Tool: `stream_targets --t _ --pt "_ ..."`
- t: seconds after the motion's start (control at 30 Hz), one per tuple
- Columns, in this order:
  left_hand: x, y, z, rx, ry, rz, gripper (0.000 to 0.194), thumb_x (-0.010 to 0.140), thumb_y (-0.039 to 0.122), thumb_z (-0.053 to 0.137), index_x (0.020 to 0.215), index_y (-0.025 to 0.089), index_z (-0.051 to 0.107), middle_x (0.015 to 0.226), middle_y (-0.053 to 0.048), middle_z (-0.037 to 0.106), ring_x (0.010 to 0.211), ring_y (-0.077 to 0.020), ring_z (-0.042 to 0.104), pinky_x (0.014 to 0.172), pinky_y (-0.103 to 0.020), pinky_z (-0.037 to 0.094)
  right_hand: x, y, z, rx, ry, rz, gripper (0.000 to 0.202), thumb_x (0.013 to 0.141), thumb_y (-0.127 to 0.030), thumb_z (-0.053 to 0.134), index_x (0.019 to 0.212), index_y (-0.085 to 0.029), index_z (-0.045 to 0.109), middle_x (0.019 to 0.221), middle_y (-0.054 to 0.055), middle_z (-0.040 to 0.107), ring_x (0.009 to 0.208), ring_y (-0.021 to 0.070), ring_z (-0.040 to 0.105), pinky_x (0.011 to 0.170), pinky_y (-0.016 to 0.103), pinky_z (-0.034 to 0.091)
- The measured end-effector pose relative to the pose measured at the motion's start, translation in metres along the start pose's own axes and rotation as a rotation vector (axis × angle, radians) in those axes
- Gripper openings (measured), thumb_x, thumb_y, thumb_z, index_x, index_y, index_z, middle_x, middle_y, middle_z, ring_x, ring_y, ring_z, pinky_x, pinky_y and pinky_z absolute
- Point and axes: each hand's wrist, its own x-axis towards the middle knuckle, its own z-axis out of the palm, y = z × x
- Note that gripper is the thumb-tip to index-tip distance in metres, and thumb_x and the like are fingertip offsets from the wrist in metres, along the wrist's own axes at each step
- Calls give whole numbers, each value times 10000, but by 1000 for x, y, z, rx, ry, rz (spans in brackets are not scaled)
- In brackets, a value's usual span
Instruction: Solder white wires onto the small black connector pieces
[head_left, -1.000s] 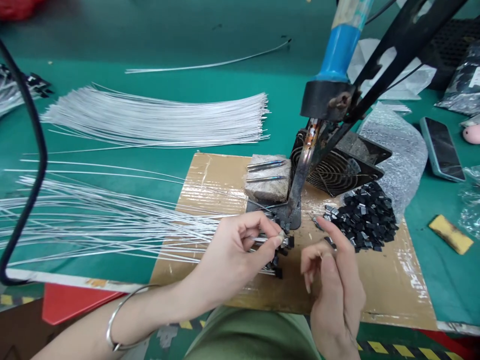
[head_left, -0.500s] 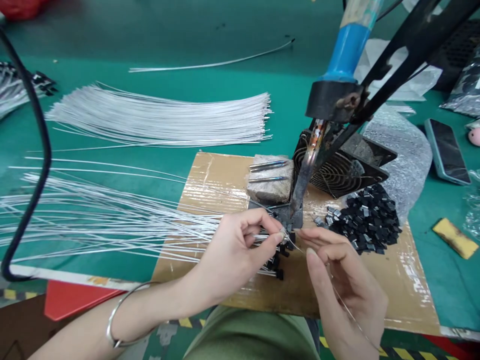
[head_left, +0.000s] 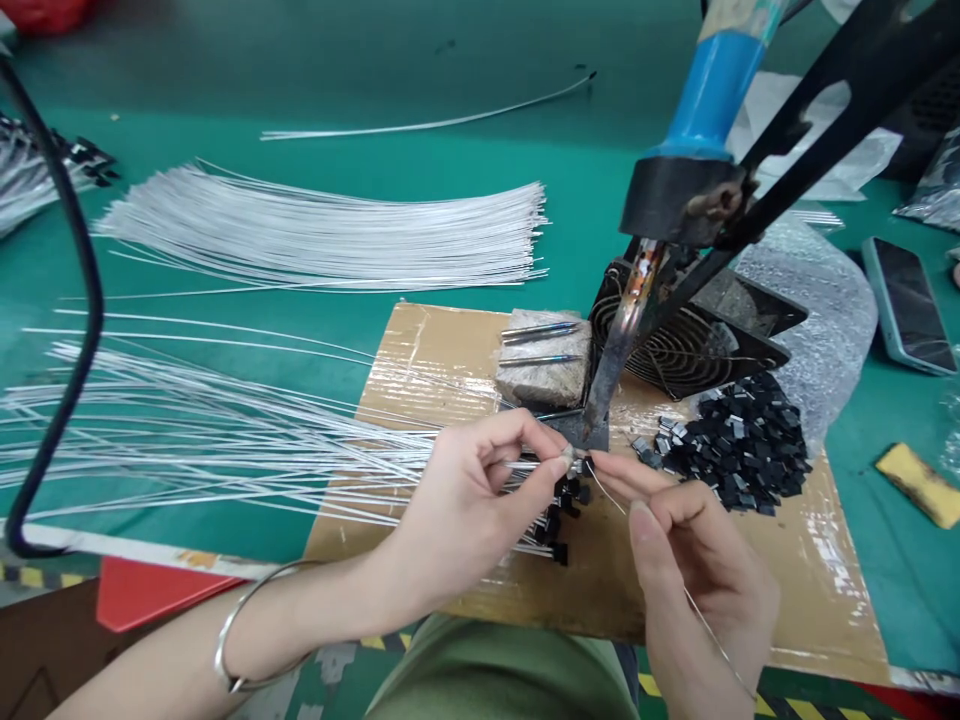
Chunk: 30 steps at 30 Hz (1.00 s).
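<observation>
My left hand (head_left: 472,490) is closed in a pinch on a white wire, most of which it hides. Just beyond the fingertips sits a small black connector (head_left: 588,466). My right hand (head_left: 701,560) holds a thin solder wire (head_left: 709,632) between thumb and fingers; its free end runs up to the connector, and its index finger reaches close to it. Right above both hands, a soldering iron (head_left: 616,345) points down from its stand, its tip slightly above the connector. White wires with black ends (head_left: 555,552) lie beneath the left hand.
Cardboard (head_left: 810,590) covers the bench front. Loose black connectors (head_left: 750,440) are heaped on the right, before a fan (head_left: 675,345). A grey block (head_left: 544,380) carries metal tips. Farther off lie a white wire bundle (head_left: 337,235), a phone (head_left: 911,305) and a yellow sponge (head_left: 916,485).
My right hand has shifted slightly right with the solder wire. The small black connector now shows more plainly between the hands. My left hand keeps its pinch; the whole view has moved a little.
</observation>
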Motion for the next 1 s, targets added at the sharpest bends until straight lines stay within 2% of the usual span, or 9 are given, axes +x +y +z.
stream_targets --t 0.17,0.33,0.4,0.57,0.83,1.0 --pt "2 2 1 -7 14 17 138 829 274 693 739 171 673 860 -73 741 744 -172 634 568 -271 398 8 9 -6 18 -85 -70 223 1012 -223 641 789 -217 634 1186 72 810 1116 213 782 1015 356 639" --pt "7 4 1 -1 34 46 129 823 250 683 723 174 658 832 -53 726 729 -161 613 578 -278 390 12 9 -3 60 -60 -35 229 996 -240 667 771 -210 634 1182 87 806 1122 238 777 1023 404 639" --pt "9 5 1 -3 44 53 124 823 246 684 727 172 658 828 -46 718 728 -158 604 587 -280 391 13 8 0 91 -38 -10 236 992 -238 675 763 -212 627 1192 75 804 1122 228 778 1029 392 635" --pt "14 11 0 1 30 59 125 820 232 683 719 163 657 791 -38 705 703 -151 578 594 -281 396 18 9 1 114 -100 -46 226 992 -182 673 773 -213 631 1200 46 803 1148 192 771 1042 321 621" --pt "15 18 -1 -8 51 85 103 813 189 686 721 154 658 787 -33 711 733 -154 617 655 -275 456 21 7 2 167 -78 -44 226 1001 -186 675 780 -215 636 1201 32 806 1138 167 774 1052 273 603" --pt "14 18 -1 3 53 92 99 821 200 673 734 154 661 803 -46 720 754 -167 638 624 -276 436 21 5 2 179 -67 -52 218 995 -189 687 781 -210 648 1198 44 808 1139 181 776 1049 279 607"
